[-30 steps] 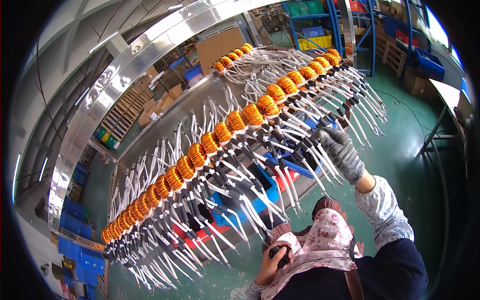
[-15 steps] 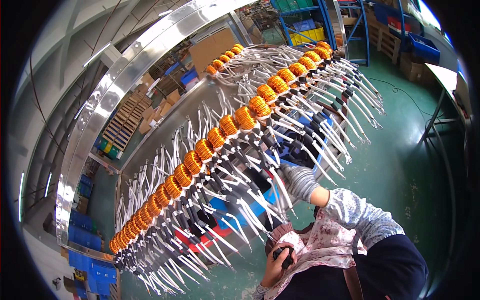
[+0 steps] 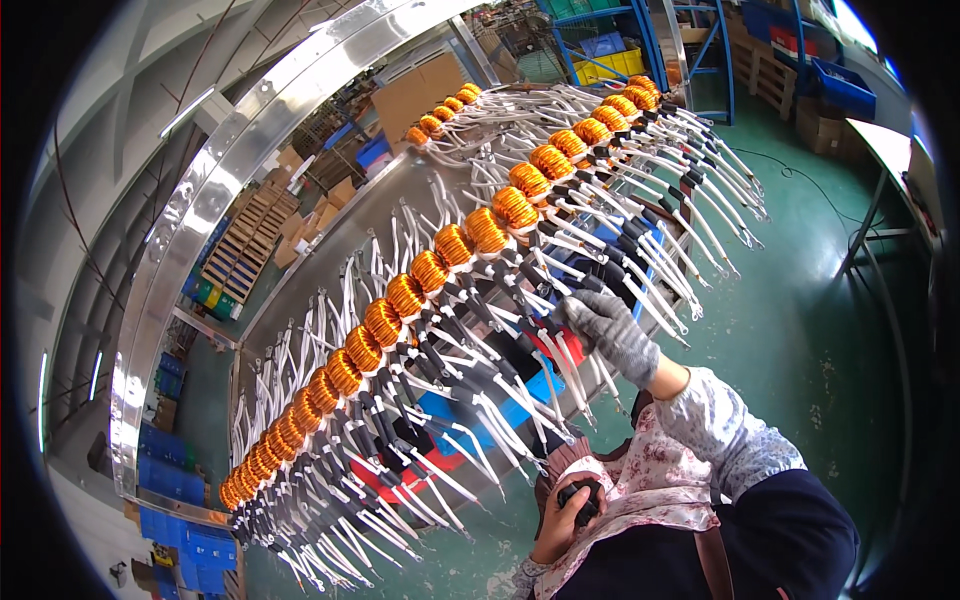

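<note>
A long row of copper-wound ring coils (image 3: 428, 270) runs diagonally across the metal table, with white cable leads (image 3: 480, 440) fanning out on both sides. Many leads carry black sleeves and end in metal lugs. My right hand (image 3: 618, 335), in a grey striped glove, has its fingers closed at the end of one white cable lead near the middle of the row; the fingertips partly hide it. Close to my body, my bare left hand (image 3: 558, 535) is wrapped round a small bunch of black pieces (image 3: 580, 498), whose exact kind I cannot tell.
Under the leads sit blue bins (image 3: 535, 396) and red bins (image 3: 440, 462). A second, shorter row of coils (image 3: 432, 124) lies at the table's far end. A shiny metal frame (image 3: 185, 215) arches on the left. Blue shelving (image 3: 720, 70) stands behind, and a white table (image 3: 890, 150) at right.
My right hand has moved up and away from my body, to the leads nearer the coils. My left hand keeps the black pieces, shifting only slightly.
</note>
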`<state>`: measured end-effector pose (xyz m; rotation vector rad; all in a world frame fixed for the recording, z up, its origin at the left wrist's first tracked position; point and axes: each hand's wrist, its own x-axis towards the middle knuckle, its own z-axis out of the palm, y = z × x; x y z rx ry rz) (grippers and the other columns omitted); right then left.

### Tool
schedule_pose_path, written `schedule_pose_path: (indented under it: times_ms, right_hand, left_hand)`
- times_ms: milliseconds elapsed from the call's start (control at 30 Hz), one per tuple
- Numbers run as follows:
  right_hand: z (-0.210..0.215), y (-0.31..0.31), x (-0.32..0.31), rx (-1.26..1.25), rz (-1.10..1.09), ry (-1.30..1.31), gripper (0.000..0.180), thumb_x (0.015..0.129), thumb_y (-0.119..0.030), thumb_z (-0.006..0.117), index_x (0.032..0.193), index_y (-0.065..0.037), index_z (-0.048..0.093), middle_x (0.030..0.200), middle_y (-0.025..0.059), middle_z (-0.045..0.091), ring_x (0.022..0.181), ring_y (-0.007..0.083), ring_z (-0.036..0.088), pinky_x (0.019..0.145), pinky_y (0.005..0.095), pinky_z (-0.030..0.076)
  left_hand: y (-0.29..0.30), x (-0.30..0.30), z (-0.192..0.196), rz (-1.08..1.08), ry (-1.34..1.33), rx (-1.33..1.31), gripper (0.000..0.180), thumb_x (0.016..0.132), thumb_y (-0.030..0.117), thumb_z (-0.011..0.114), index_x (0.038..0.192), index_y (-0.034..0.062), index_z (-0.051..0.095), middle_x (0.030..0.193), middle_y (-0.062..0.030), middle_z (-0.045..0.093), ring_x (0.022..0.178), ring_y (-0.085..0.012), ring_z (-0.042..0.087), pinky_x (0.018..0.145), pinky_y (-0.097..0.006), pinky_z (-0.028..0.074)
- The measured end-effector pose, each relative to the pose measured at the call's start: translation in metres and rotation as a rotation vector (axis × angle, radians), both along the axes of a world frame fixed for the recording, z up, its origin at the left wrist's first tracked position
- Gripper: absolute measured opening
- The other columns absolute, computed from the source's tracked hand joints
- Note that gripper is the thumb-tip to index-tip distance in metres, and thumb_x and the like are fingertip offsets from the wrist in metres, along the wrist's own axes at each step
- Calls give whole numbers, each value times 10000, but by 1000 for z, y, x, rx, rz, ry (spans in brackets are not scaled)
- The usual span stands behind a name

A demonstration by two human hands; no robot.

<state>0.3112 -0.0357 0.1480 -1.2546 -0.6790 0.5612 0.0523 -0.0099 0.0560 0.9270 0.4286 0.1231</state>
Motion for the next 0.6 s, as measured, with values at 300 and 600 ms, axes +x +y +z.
schedule_pose_path:
  times_ms: [300,600]
  right_hand:
    - [1,22,-5,81,-134,103,258,908,-226,510,1004,-6,606,765,2,566,674,92,489,606,233,415]
    - [1,35,21,-7,-162,260,248,865,-213,581,954,13,631,703,-10,569,583,68,450,526,216,382]
  left_hand:
    - [6,-18,1,79,29,47,259,885,165,479,1076,-8,467,794,-146,550,598,-162,528,463,-236,401]
    - [5,-15,3,13,56,89,288,896,168,480,1117,-15,460,842,-140,576,656,-168,562,462,-228,401]
